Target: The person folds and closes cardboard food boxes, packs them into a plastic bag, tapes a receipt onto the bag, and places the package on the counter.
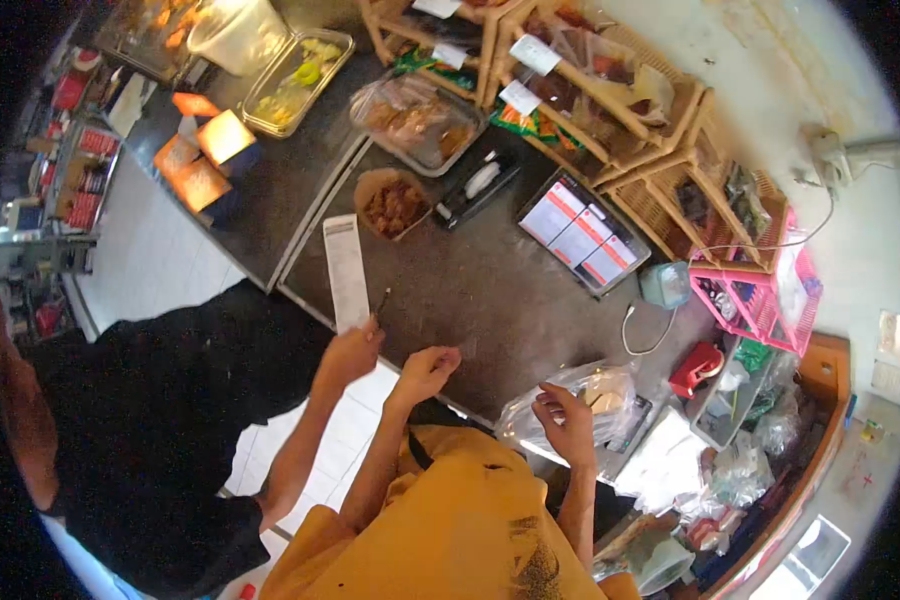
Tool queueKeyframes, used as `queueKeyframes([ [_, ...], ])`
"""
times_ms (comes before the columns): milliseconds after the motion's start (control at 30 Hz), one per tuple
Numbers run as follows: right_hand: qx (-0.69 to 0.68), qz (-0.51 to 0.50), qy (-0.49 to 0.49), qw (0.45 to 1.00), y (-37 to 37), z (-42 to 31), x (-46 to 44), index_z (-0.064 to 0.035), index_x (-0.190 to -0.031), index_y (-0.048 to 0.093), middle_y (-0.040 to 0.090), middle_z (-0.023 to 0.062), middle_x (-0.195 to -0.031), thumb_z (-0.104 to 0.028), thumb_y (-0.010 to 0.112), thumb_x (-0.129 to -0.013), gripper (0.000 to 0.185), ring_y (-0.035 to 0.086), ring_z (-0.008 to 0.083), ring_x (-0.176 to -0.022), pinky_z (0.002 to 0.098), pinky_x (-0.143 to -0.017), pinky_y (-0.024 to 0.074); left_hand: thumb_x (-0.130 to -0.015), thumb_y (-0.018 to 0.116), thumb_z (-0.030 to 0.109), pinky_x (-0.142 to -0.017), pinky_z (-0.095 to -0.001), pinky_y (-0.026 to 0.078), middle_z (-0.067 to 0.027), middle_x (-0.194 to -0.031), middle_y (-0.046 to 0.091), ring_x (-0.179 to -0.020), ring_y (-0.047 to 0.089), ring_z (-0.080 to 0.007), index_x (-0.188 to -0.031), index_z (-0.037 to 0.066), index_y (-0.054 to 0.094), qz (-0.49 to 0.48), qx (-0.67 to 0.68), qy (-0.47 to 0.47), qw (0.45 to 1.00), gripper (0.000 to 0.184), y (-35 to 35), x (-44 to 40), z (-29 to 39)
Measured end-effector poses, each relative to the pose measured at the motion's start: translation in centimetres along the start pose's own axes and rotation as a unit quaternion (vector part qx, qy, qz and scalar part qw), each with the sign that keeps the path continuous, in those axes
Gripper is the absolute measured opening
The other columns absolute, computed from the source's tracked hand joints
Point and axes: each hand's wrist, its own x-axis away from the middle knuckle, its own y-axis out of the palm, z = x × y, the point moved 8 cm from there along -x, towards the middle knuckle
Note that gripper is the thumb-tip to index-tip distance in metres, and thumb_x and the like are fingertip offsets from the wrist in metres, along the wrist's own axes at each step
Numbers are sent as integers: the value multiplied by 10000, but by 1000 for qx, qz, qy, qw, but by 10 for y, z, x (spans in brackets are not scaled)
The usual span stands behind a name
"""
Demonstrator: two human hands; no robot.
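My left hand [429, 374] is over the dark counter's front edge, its fingers curled and pressed together; whatever they hold, if anything, is too small to name. Further right, my right hand [567, 422] has its fingers loosely bent and apart, with nothing between them. It is over or against a clear plastic bag [530, 418] with a light brown item [607, 392] inside. Beside my left hand, a co-worker's hand [354, 352] holds a long paper slip [347, 270] and what looks like a pen. A paper box of brown food [394, 206] sits beyond the slip.
A tablet [585, 232] and a black device [478, 188] lie on the counter [470, 290]. Food trays [415, 122] and wooden racks [660, 150] stand behind. At right are a white cable, a red tape dispenser [696, 370] and plastic bags. The co-worker in black [160, 430] stands at left.
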Motion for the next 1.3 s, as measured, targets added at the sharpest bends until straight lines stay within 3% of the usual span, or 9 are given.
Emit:
queueKeyframes([
  [233, -21, 17, -30, 999, -19, -27, -36, -37, -1221, 658, 726, 98, -986, -92, 714, -886, 344, 701, 171, -847, 303, -744, 561, -960, 651, 172, -712, -285, 516, -53, -861, 708, -800, 644, -120, -1079, -2, 720, 127, 101, 186, 969, 221, -86, -96, 182],
  [367, -20, 36, -9, 999, -29, -18, -42, -43, -1222, 664, 730, 85, -960, -85, 716, -881, 347, 694, 151, -830, 293, -740, 552, -826, 731, 175, -682, -374, 546, -159, -829, 717, -783, 707, -287, -964, 72, 767, 325, -189, 214, 902, 175, -148, -198, 216],
  [467, -26, 54, 9, 998, -36, -3, -44, -40, -1217, 666, 729, 83, -960, -87, 715, -883, 341, 691, 147, -829, 282, -724, 548, -787, 767, 286, -700, -413, 562, -173, -851, 723, -801, 710, -322, -955, 76, 770, 287, -425, 158, 844, 269, -148, -290, 211],
  [667, -54, 78, 62, 994, -45, 15, -39, -32, -1222, 662, 728, 69, -946, -83, 721, -879, 351, 681, 129, -830, 269, -701, 534, -779, 769, 357, -713, -458, 569, -156, -876, 732, -800, 702, -353, -992, 114, 773, 238, -386, -2, 891, 323, -140, -373, 162],
  [900, -39, 80, 35, 995, -41, 18, -41, -27, -1207, 666, 733, 115, -963, -113, 726, -874, 349, 719, 197, -817, 310, -687, 571, -784, 772, 345, -735, -422, 575, -148, -949, 736, -887, 702, -341, -1018, 98, 764, 266, -294, 25, 918, 340, -152, -379, 135],
  [1100, -49, 84, 31, 995, -42, 10, -39, -10, -1189, 664, 731, 61, -926, -73, 728, -875, 326, 678, 121, -800, 253, -691, 530, -822, 679, -12, -773, -427, 539, -190, -996, 720, -942, 689, -278, -956, -48, 720, 242, -149, 2, 959, 145, -200, -396, 106],
  [1167, -42, 78, 24, 996, -44, -3, -37, -12, -1193, 663, 731, 65, -926, -69, 724, -876, 328, 682, 124, -805, 258, -699, 536, -827, 661, -48, -777, -420, 532, -159, -978, 716, -935, 681, -266, -956, -62, 713, 210, 85, 64, 972, 140, -221, -395, 110],
  [1233, -48, 83, 29, 995, -45, -4, -29, -15, -1198, 661, 732, 69, -929, -65, 718, -878, 330, 686, 129, -813, 263, -708, 542, -859, 673, 13, -771, -360, 520, -123, -908, 704, -857, 669, -233, -978, -46, 729, 262, 50, -17, 964, 144, -220, -321, 183],
  [1300, -65, 93, 36, 993, -43, 0, -22, -19, -1205, 658, 734, 73, -936, -60, 712, -880, 332, 691, 136, -824, 269, -717, 548, -871, 686, 60, -741, -332, 510, -108, -863, 703, -794, 653, -197, -981, -33, 740, 263, 42, 52, 963, 154, -229, -283, 207],
])
